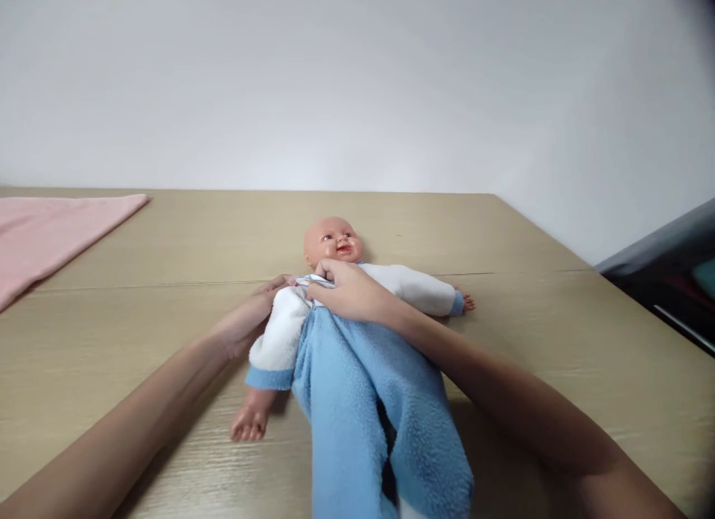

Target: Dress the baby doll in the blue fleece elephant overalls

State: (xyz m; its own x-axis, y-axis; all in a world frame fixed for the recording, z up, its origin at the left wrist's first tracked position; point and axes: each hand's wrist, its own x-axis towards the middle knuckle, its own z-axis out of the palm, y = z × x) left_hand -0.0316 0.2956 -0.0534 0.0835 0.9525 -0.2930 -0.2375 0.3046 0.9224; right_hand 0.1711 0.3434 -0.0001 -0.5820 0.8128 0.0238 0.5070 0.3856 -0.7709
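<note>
One bald baby doll (pixel 349 348) lies on its back on the table (pixel 558 333), between the person's forearms, its head (pixel 332 238) toward the wall (pixel 335 87) and its legs running toward the viewer, cut off by the bottom edge. It wears a blue-and-white fleece outfit (pixel 346 385). The right hand (pixel 354 292) lies over the doll's upper chest, just below the chin, thumb and fingertips pinching the white edge of the outfit near the collar. The left hand (pixel 257 304) is at the doll's shoulder on the left of the view, its fingertips beside that same white edge; the white sleeve (pixel 278 331) partly covers it, so I cannot tell whether it grips anything. This sleeve's arm angles toward the viewer, beside the left wrist; the other sleeve (pixel 424 290) stretches out to the right, beyond the right hand. Well apart from both hands, a pink cloth (pixel 50 236) lies at the table's far left.
</note>
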